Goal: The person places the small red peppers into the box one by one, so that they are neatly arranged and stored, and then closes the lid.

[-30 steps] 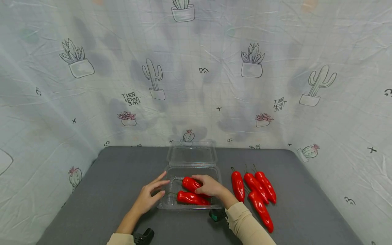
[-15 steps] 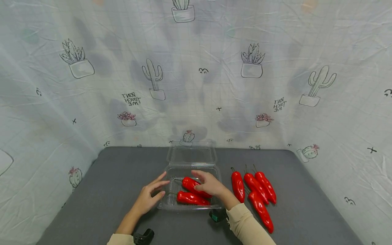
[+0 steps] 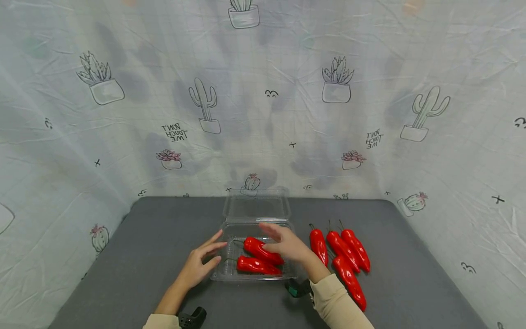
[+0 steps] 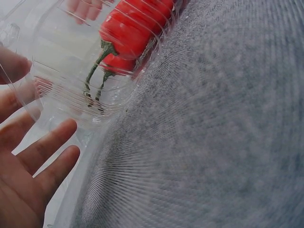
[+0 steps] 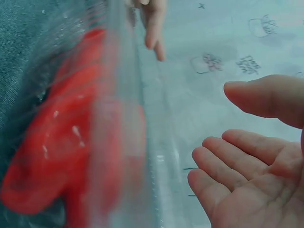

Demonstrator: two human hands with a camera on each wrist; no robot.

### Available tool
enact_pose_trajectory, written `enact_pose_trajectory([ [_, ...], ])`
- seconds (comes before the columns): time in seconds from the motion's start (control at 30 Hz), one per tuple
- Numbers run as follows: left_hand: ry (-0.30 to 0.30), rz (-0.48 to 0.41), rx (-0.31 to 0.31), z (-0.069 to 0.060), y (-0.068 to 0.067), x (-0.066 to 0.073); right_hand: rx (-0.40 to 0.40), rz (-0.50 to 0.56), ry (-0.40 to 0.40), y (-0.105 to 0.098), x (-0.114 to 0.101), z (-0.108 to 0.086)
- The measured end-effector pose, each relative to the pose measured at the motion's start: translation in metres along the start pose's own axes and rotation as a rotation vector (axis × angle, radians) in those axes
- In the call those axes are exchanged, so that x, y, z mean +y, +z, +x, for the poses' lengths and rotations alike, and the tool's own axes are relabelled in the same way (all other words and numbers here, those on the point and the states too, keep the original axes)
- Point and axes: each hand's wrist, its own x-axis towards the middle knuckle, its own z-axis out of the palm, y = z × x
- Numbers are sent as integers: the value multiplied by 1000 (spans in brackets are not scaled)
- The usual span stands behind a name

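Two red peppers, a rear one (image 3: 263, 251) and a front one (image 3: 258, 266), lie side by side in a clear plastic box (image 3: 226, 276) whose lid (image 3: 257, 208) is swung back. My left hand (image 3: 196, 266) is at the box's left side with fingers spread and relaxed; in the left wrist view the hand (image 4: 33, 171) is by the clear wall near the green stems (image 4: 95, 71). Above the right part of the box is my right hand (image 3: 289, 246), holding nothing; in the right wrist view its palm (image 5: 256, 180) is empty, beside the blurred box wall.
Several red peppers lie to the right of the box on the grey table (image 3: 172, 228), among them one at the left (image 3: 318, 244) and one nearest the front (image 3: 349, 281). A patterned curtain (image 3: 271, 123) hangs behind and at both sides.
My right hand has let go of the rear pepper, lifted off it and shifted slightly right. That pepper lies in the box. The left hand has stayed in place.
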Motion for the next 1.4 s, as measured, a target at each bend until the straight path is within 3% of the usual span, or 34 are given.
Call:
enact_pose_trajectory([
  [0.23,1,-6,0,0,1,-3,42,29,-59,-17,-3,-20],
  [0.57,9,-22,-5,0,1,-3,157,31,-65,-39,-2,-51],
  [0.83,8,-4,2,-6,8,-30,244,68,-43,-62,1,-75],
  [0.97,6,-18,-6,-9,9,-36,262,81,-38,-74,0,-88],
  [1.27,-15,-9,-16,-9,9,-33,330,-33,-98,-100,2,-117],
  [1.4,-20,-16,-22,-5,6,-21,349,-67,-73,-110,6,-127],
])
